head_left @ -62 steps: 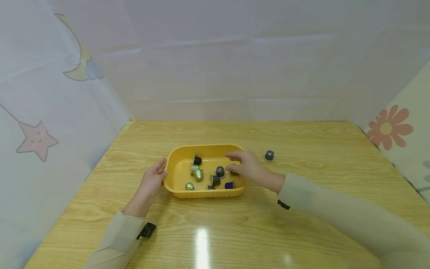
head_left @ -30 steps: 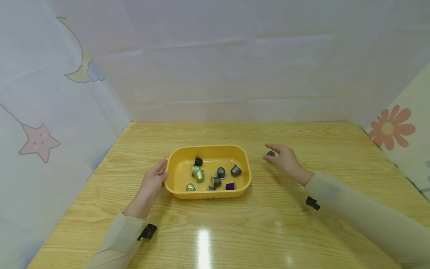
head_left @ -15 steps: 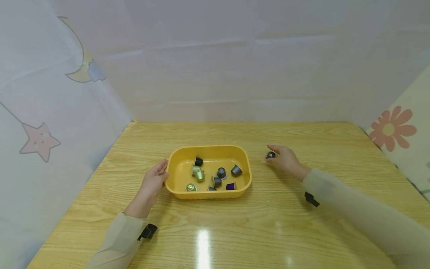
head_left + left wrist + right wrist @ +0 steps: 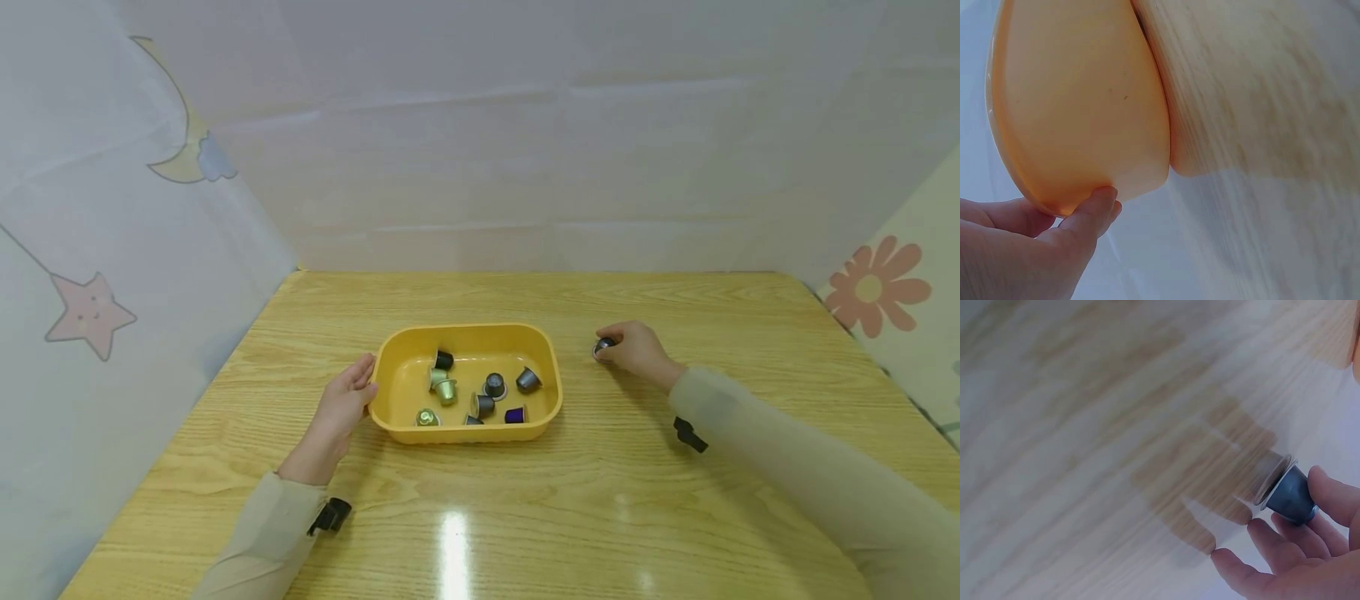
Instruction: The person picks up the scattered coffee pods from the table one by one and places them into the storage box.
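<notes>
The right hand (image 4: 636, 350) has its fingers curled round a grey capsule (image 4: 603, 345), pinching it on the table (image 4: 675, 517) a bit to the right of the tray (image 4: 390, 367); from the right wrist view the capsule (image 4: 1289, 494) is tipped on its side, silver rim pointing away from the palm, with the fingertips (image 4: 1329, 490) wrapped over its body and the rim right down near the wood, though whether it actually touches the table is hard to tell; the left hand (image 4: 341, 408) rests flat-ish against the tray's left end, fingers fairly straight, thumb near the rim; in the left wrist view the thumb (image 4: 1094, 209) presses the tray's (image 4: 1079, 106) outer wall low down, nothing gripped, just holding it steady by touch; the tray is yellow, rounded at the corners, sitting mid-table; inside it lie loose capsules, all tumbled at odd angles: a black one (image 4: 442, 360) near the back, two pale green ones (image 4: 442, 387) just in front of it, another green one (image 4: 424, 417) at the front left, a few grey ones (image 4: 493, 385) in the middle and right, and a purple one (image 4: 513, 414) by the front wall; both sleeves are beige, each with a small black clip at the wrist (image 4: 330, 515); around the table hang pale sheets with a star (image 4: 88, 312), a moon (image 4: 187, 142) and a flower (image 4: 870, 287) printed on them.
</notes>
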`<state>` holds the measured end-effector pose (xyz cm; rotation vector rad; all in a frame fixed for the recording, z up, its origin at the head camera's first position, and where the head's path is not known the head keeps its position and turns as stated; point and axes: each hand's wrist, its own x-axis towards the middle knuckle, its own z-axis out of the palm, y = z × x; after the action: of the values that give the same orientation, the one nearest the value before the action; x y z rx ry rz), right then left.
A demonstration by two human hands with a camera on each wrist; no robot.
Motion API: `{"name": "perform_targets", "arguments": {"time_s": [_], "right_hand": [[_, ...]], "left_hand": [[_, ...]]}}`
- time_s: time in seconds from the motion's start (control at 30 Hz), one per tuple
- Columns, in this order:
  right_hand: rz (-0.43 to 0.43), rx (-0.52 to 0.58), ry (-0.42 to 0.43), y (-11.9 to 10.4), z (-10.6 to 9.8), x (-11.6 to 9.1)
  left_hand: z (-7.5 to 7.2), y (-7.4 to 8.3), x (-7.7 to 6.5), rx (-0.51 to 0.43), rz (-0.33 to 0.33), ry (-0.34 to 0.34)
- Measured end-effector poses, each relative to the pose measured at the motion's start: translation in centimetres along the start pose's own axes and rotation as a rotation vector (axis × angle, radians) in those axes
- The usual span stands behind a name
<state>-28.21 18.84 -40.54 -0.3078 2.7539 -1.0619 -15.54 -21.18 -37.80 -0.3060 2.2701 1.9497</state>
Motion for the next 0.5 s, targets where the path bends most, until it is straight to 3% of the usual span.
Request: {"name": "perform_targets", "arguments": {"time_s": [0.5], "right_hand": [[0.029, 0.039, -0.029, -2.4, -0.7, -1.5]], "left_hand": [[-0.1, 0.0, -0.2, 0.004, 0.001, -0.012]]}}
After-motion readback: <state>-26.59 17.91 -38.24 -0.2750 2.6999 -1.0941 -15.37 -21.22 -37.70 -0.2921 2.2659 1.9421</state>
